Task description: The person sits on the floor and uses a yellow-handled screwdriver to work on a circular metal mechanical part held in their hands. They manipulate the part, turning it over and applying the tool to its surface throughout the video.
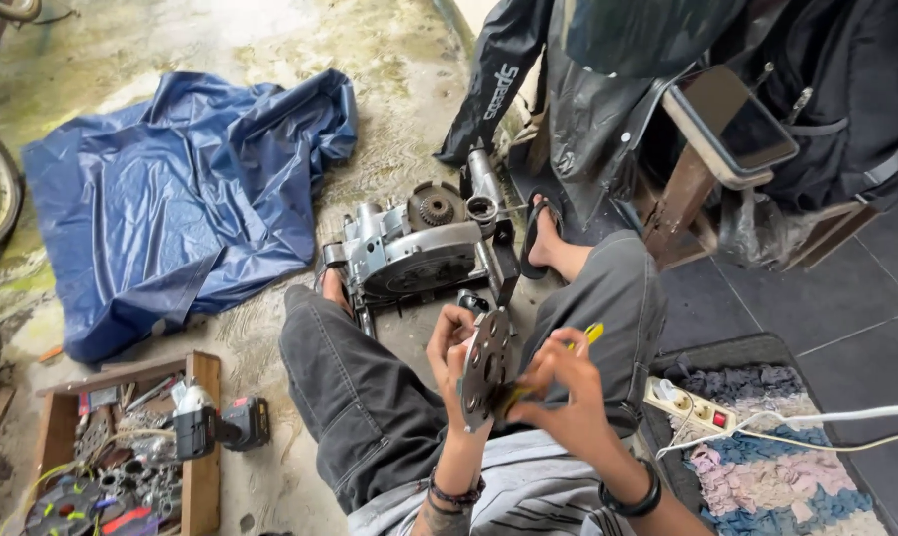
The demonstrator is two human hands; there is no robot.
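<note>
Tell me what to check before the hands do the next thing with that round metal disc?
1. Left hand grips the disc firmly: ok, fingers wrap its edge.
2. Right hand holds the yellow tool against the disc: ok, though its tip is hidden.
3. Engine sits steady on the floor between the feet: ok.
4. Disc holes free of dirt: cannot tell, too small to see.
5. Drill and toolbox within reach: ok, beside the left leg.
6. Power strip cables clear of the hands: ok, they lie on the rug.
</note>
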